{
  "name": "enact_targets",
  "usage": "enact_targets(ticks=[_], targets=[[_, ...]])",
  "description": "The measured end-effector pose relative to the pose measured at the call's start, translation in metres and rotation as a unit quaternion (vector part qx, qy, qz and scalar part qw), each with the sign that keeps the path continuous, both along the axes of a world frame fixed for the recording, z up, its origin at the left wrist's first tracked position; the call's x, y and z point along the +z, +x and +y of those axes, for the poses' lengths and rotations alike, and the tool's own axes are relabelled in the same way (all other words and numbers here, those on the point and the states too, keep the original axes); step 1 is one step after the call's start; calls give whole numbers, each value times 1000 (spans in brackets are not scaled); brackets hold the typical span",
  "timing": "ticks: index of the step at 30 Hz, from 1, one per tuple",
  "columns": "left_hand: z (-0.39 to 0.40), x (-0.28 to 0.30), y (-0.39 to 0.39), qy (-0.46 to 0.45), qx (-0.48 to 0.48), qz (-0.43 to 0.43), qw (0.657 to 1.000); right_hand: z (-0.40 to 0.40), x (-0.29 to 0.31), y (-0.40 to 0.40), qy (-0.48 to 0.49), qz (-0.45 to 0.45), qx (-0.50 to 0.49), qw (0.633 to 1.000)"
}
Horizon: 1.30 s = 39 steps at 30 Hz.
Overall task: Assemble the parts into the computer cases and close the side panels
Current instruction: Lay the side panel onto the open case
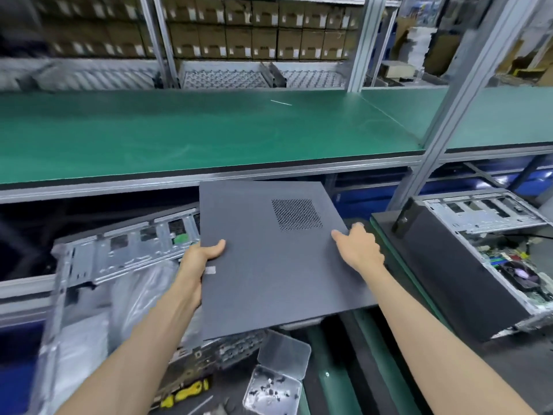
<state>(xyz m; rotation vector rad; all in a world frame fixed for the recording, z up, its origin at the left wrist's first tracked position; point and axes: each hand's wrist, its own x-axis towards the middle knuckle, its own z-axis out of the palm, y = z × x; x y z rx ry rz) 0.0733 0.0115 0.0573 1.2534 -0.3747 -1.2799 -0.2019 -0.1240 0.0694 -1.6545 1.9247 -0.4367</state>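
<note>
A dark grey side panel [269,259] with a square mesh vent is held flat in the air in front of me. My left hand [200,259] grips its left edge, thumb on top. My right hand [359,250] grips its right edge, thumb on the top face. Under the panel's left side lies an open silver computer case [119,250], partly wrapped in clear plastic and largely hidden by the panel. A second open case [484,253] with black sides lies at the right, its motherboard and fan showing.
A long green bench [209,133] runs across behind, with metal frame posts [466,94] at the right. Near the bottom sit a clear open screw box [278,375] and a yellow-handled tool [185,390]. Shelves of cardboard boxes [254,31] fill the back.
</note>
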Motion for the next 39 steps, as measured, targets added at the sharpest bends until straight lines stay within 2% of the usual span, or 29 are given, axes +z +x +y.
enact_targets(ticks=[2, 4, 9, 14, 16, 20, 24, 25, 28, 29, 34, 39], targets=[[29, 1, 22, -7, 22, -23, 999, 8, -4, 20, 14, -129, -1, 992], [55, 1, 43, -9, 50, -63, 997, 22, -7, 45, 9, -198, 11, 980], [116, 0, 95, 16, 116, -182, 976, 65, -10, 117, -8, -188, 49, 981], [169, -8, 134, 58, 157, -304, 938, 94, -7, 173, -25, -143, 100, 984], [184, -13, 147, 78, 167, -318, 930, 102, -8, 190, -32, -118, 129, 984], [197, -28, 168, 122, 151, -374, 907, 113, -21, 210, -51, -10, 201, 978], [186, -46, 168, 250, 106, -471, 839, 121, -39, 213, -100, 56, 270, 956], [183, -48, 167, 254, 100, -484, 831, 123, -42, 212, -104, 69, 285, 951], [178, -54, 162, 207, 85, -487, 844, 127, -48, 207, -105, 107, 302, 941], [177, -55, 162, 217, 75, -491, 841, 127, -48, 206, -99, 125, 304, 939], [172, -60, 159, 284, 26, -578, 764, 123, -48, 207, -76, 176, 312, 930], [168, -63, 160, 300, 35, -608, 734, 114, -46, 214, -66, 173, 323, 928]])
